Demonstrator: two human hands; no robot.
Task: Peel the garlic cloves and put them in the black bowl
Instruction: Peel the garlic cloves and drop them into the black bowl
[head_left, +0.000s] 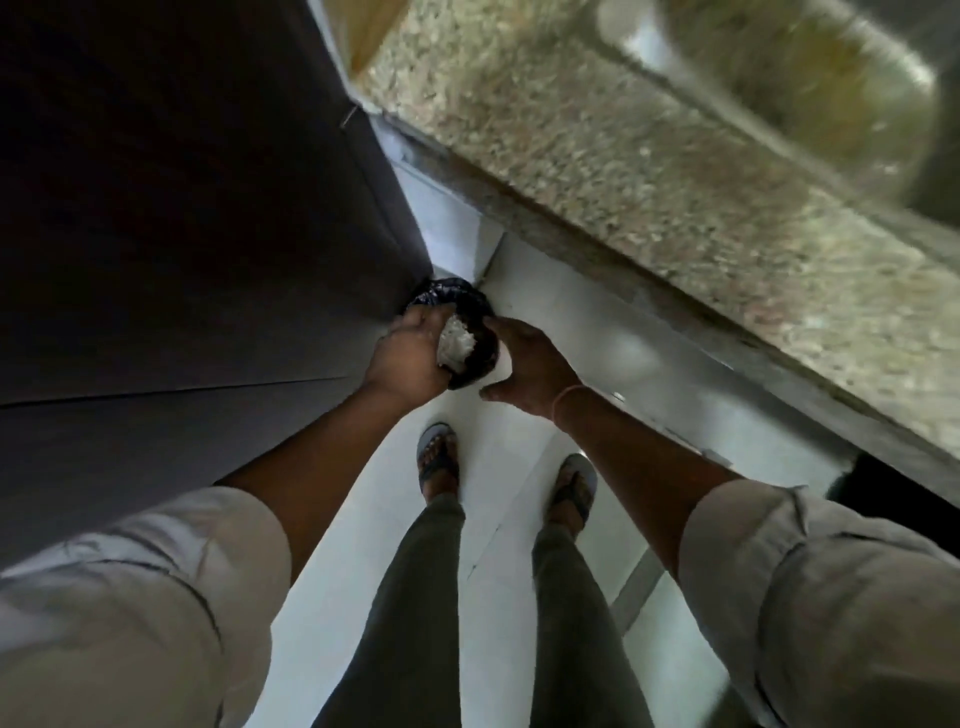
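I am standing and looking down at the floor. My left hand (410, 358) holds a clump of white papery garlic skins (457, 345) over a black bag-lined bin (452, 299) in the corner. My right hand (524, 364) hovers beside the bin's right edge, fingers relaxed and spread, holding nothing. No black bowl or peeled cloves show in this view.
A dark tall cabinet or fridge side (182, 208) stands on the left. A speckled stone counter (623, 182) with a steel sink (805, 78) runs along the right. My sandalled feet (439, 457) stand on the white tiled floor (498, 545).
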